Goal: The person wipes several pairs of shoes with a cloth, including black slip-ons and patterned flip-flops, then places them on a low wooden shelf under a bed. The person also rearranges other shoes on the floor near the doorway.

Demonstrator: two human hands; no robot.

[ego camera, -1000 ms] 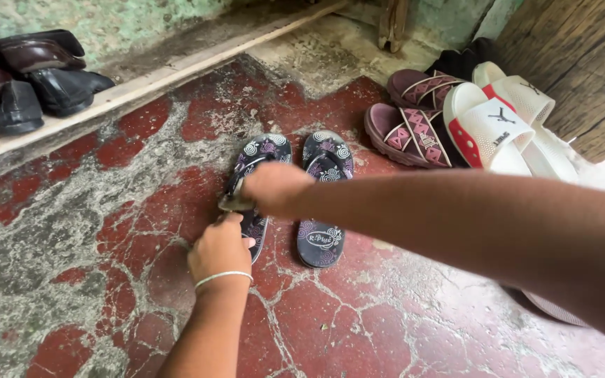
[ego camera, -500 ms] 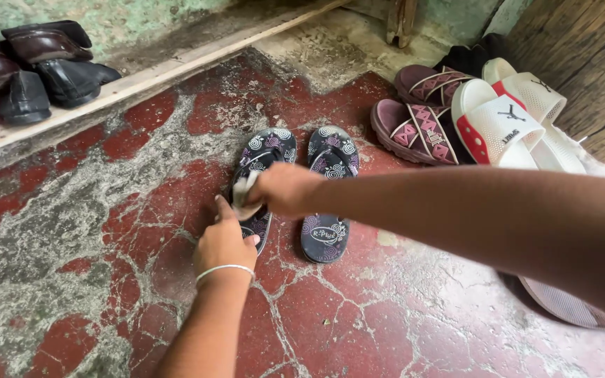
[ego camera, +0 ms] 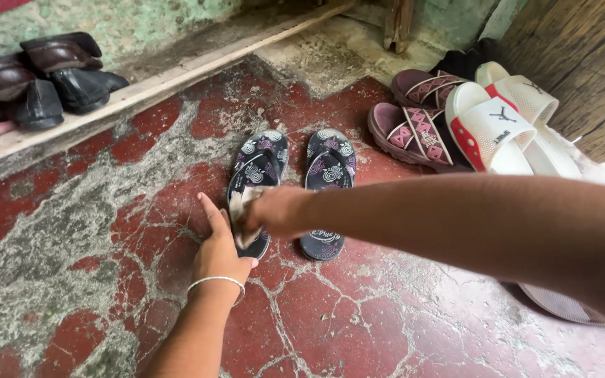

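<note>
On the cracked red floor [ego camera: 358, 315], my left hand [ego camera: 220, 253] braces the dark patterned rubber flip-flop [ego camera: 255, 175] while my right hand [ego camera: 274, 210], closed on a pale cloth [ego camera: 241, 203], presses its footbed; a hard push could skid the sandal away.

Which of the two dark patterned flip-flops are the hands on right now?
The left flip-flop: the right hand presses a cloth on it, the left hand braces its edge. The right flip-flop lies untouched.

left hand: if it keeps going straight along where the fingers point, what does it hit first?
The left hand lies beside the left flip-flop, fingers pointing up the frame. Straight on looks like bare red floor, then the wooden ledge holding the dark shoes. Depth is unclear.
</note>
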